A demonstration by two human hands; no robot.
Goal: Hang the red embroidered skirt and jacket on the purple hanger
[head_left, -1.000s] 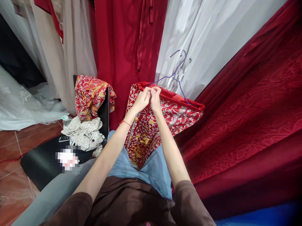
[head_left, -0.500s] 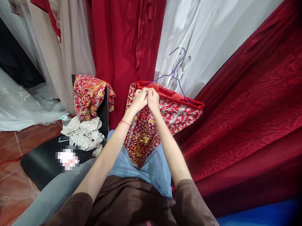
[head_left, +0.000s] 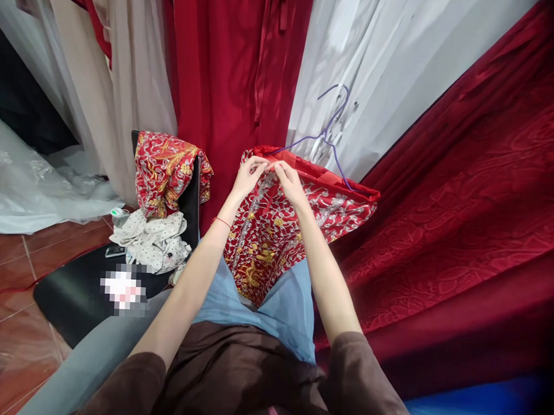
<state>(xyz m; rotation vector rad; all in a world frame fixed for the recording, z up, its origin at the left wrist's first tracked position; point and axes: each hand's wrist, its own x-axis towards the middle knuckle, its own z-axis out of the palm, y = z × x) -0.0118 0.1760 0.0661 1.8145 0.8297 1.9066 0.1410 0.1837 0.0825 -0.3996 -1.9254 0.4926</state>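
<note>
Fingers of the left hand (head_left: 249,177) and right hand (head_left: 290,182), close together, pinch the top edge of a red embroidered garment (head_left: 263,247), draped between the knees (head_left: 289,297); a purple hanger (head_left: 325,135) rises behind.

The left hand (head_left: 249,176) and right hand (head_left: 289,180), pressed together before, now stand slightly apart, showing more garment (head_left: 267,225) between them.

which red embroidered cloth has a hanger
The red embroidered cloth held by the left hand and right hand, thin purple hanger at its top; the other cloth drapes over the black chair back.
</note>
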